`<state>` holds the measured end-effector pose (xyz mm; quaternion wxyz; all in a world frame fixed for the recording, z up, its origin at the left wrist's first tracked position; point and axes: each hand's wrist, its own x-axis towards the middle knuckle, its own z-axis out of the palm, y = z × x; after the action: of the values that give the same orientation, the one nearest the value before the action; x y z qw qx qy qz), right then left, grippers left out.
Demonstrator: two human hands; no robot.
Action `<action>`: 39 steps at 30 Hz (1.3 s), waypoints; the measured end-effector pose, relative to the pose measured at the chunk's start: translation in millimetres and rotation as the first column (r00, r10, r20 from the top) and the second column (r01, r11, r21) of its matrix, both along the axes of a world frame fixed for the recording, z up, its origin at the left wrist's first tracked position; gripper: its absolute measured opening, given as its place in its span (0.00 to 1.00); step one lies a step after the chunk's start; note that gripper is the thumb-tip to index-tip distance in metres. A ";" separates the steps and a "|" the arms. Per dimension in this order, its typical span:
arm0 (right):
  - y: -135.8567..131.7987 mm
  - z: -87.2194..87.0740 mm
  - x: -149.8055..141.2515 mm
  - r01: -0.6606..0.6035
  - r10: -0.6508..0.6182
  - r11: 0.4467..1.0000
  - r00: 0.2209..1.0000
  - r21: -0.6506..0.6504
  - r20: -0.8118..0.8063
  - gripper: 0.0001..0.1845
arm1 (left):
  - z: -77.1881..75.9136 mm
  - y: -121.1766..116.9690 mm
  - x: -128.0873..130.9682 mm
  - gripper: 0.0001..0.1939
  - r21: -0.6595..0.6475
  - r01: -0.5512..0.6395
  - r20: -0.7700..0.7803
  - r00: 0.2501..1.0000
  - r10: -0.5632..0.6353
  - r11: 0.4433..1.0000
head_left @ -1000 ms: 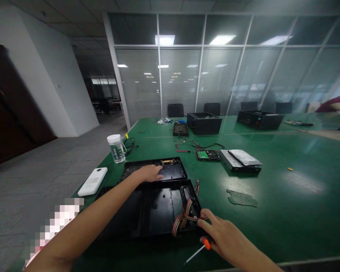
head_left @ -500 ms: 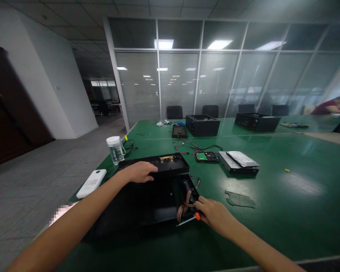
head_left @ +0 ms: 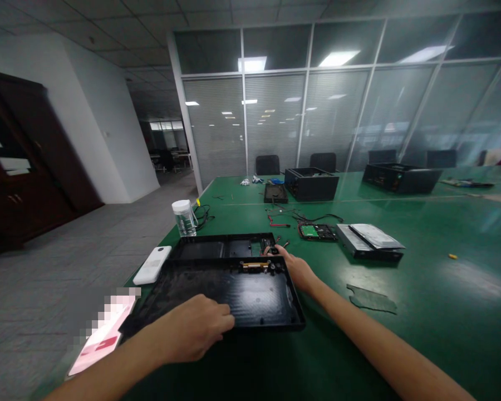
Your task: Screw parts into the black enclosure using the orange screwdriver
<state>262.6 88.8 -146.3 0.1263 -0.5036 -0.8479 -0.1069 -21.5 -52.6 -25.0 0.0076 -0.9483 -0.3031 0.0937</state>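
Note:
A shallow black case lies on the green table in two parts. The front part (head_left: pixel 229 289) faces up, with a gold-coloured strip (head_left: pixel 255 265) along its far edge. My left hand (head_left: pixel 202 326) is closed on this part's near edge, the fingertips tucked out of sight. Behind it, the rear part (head_left: pixel 198 252) has bundled wires (head_left: pixel 267 249) at its right end. There my right hand (head_left: pixel 294 267) grips the right rim, fingers partly hidden. I cannot see the orange-handled screwdriver that showed at this hand earlier.
To the left stand a clear bottle (head_left: pixel 186 218) and a white phone-like device (head_left: pixel 152 265). Further right are a green circuit board (head_left: pixel 316 231), a flat drive with papers (head_left: pixel 369 250), and a thin dark sheet (head_left: pixel 371 299). Black computer cases (head_left: pixel 312 184) stand behind.
The case parts have swapped: the gold-strip part came from behind to the front with my left hand, and the wired part is now behind. My right hand moved away from me.

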 end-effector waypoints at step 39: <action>5.5 -25.8 71.2 0.073 -0.118 0.992 0.797 -0.101 -0.593 0.15 | -117.6 157.8 101.4 0.11 0.242 0.136 0.443 0.866 -0.234 0.961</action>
<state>333.8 94.4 -172.1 0.3629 -0.5580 -0.7418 0.0819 79.9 105.1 -142.6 0.0397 -0.9618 -0.2112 -0.1698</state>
